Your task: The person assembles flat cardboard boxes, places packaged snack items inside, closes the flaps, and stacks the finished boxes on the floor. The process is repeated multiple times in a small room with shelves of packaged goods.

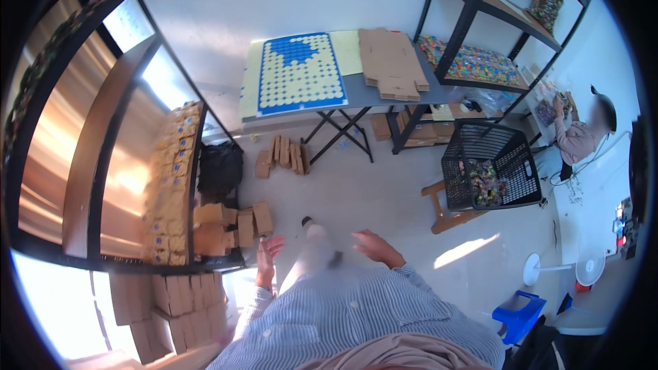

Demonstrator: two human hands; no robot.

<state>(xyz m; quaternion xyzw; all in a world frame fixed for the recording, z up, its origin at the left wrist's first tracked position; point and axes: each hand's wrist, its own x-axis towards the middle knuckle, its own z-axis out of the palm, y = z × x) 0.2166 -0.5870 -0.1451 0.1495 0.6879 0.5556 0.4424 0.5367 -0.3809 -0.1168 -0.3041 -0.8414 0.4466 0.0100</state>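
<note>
My left hand is raised at my side with its fingers apart, holding nothing. It is nearest to some small cardboard boxes on the floor. In front of my body hangs my right hand, also without anything in it, fingers spread. Ahead, a grey folding table stands against the wall. On it lie a blue sheet with rows of pale yellow round stickers, where one patch shows bare blue, and a stack of flattened cardboard boxes.
Left, a metal shelf holds rows of yellowish packets; brown cartons are stacked below. At right, a black plastic crate with colourful packets rests on a wooden stool. Beyond it sits another person. A blue plastic stool stands nearer.
</note>
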